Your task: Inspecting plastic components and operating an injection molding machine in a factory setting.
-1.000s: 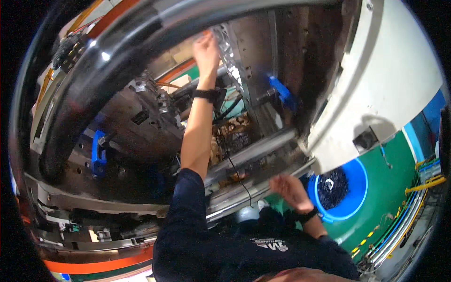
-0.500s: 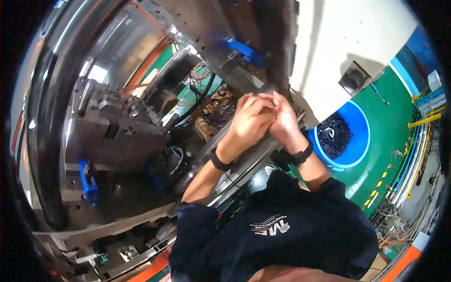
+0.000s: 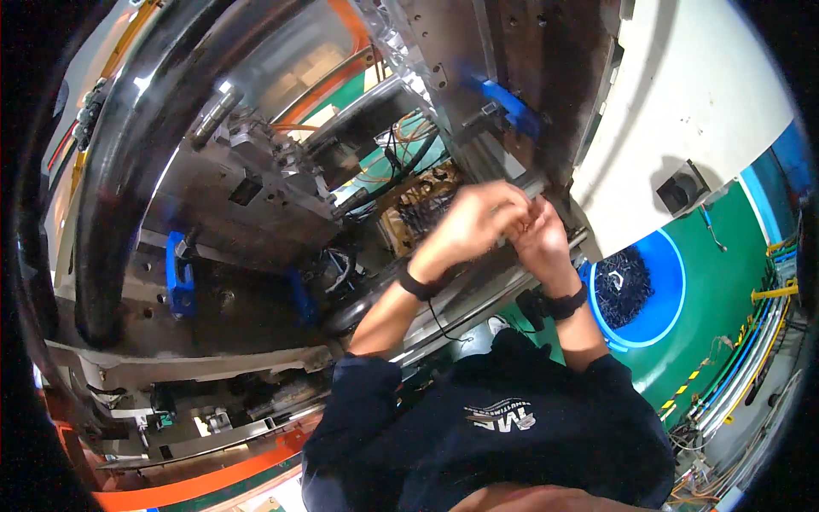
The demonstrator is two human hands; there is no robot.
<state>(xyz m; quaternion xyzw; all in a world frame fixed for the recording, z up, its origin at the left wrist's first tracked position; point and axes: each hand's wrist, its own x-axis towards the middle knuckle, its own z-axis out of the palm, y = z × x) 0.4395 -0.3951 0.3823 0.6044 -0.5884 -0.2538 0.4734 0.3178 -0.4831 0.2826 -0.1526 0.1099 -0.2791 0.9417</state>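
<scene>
My left hand [image 3: 478, 224] and my right hand [image 3: 543, 241] meet in front of me, over the gap between two steel blocks of a machine. The left fingers are bent and pressed together, reaching across to the fingertips of the right hand; motion blurs them a little. Turned palm up, the right hand has its fingers curled in. Whatever lies between the fingertips is too small and hidden to name. Dark bands circle both wrists, and a thin cord hangs from the left band [image 3: 417, 286].
A blue tub [image 3: 676, 277] of black pieces [image 3: 620, 294] stands on the green floor [image 3: 725, 256] to the right. Blue clamps [image 3: 179, 277] hold the left steel block [image 3: 256, 192]. Beyond my hands lies an open cardboard box [image 3: 394, 232] with dark pieces. A white panel [image 3: 674, 111] borders the right.
The view has shifted, so the machine and tub appear farther right. My left hand has turned and blurs with motion; the right fingers have curled in more.
</scene>
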